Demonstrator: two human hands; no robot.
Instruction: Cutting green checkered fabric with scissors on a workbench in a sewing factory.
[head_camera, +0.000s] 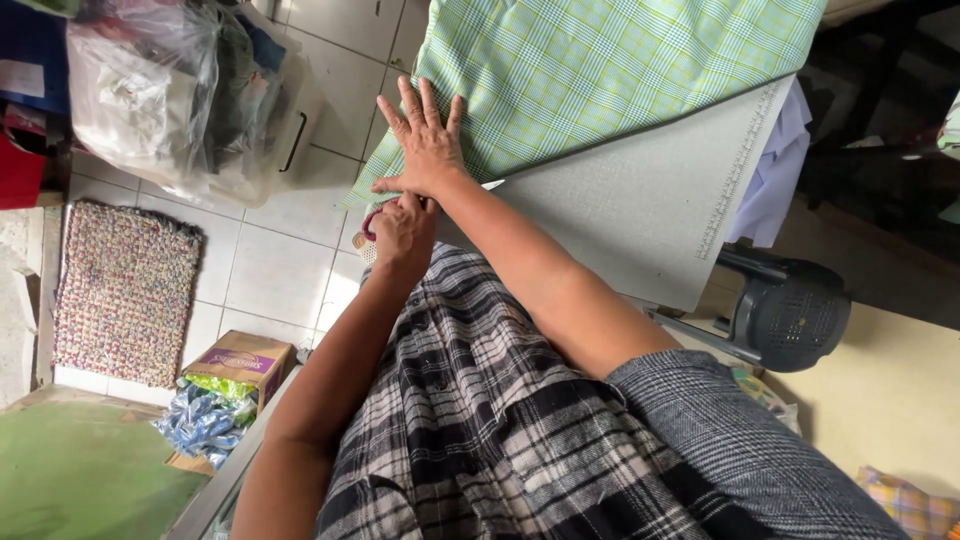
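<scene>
The right hand (425, 140) lies spread flat on the green checked cloth (600, 60) at the table's (640, 210) left edge, while the left hand (402, 228) pinches pink-handled scissors (368, 232) just beside it.

Matt green plaid cloth (600, 60), smooth grey board (640, 210), glossy black plastic stool (790, 310)

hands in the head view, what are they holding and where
Right hand lies flat on the green plaid fabric, gripping nothing. Left hand grips a pink-handled tool by its handle; its kind can't be told.
</scene>
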